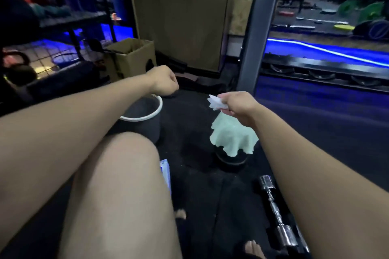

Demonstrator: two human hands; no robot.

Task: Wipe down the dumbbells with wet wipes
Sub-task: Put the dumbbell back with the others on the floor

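My right hand (237,104) pinches a crumpled white wet wipe (215,103) above the floor mat. Just below it a pale green cloth (232,137) is draped over a dark dumbbell (230,158) standing on end. A chrome dumbbell (275,210) lies on the mat by my right forearm. My left hand (165,80) is curled in a loose fist over the far rim of a dark bin with a white rim (155,111); nothing shows in its fingers. A blue-and-white wipes pack (165,171) peeks out beside my knee.
My bare knee fills the lower middle, toes at the bottom. A cardboard box (131,57) stands behind the bin. A kettlebell (19,69) and wire shelving sit at left. An upright bench pad (261,27) and a weight rack (326,69) lie to the right.
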